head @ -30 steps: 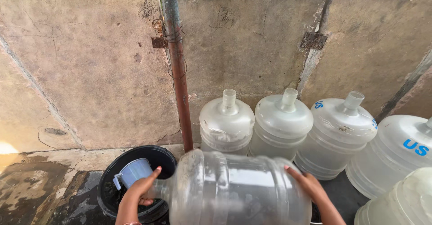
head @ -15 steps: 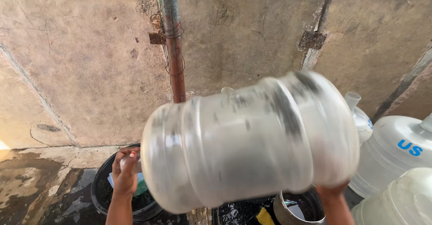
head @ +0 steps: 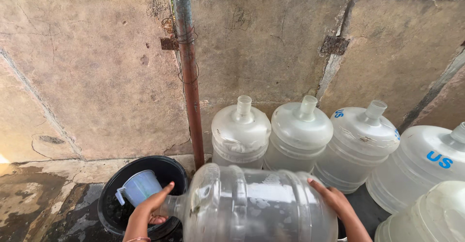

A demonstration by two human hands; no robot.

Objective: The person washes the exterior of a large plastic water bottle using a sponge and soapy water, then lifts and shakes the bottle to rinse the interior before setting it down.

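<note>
A large clear plastic water jug (head: pixel 252 205) lies on its side in front of me, its neck pointing left over a black bucket (head: pixel 116 193). My left hand (head: pixel 152 208) grips the jug's neck at the bucket's rim. My right hand (head: pixel 332 198) presses on the jug's base end at the right. A light blue mug (head: pixel 140 188) sits inside the bucket, just left of my left hand.
Several empty upright water jugs stand against the concrete wall: one (head: pixel 240 133), another (head: pixel 300 133), a third (head: pixel 361 143), more at the right (head: pixel 426 169). A rusty vertical pipe (head: pixel 189 72) rises behind the bucket. The ground at the left (head: pixel 34 208) is wet.
The jug was lifted and tipped up in front of the camera half a second ago; now it is back down on its side with the neck over the bucket, as one second ago.
</note>
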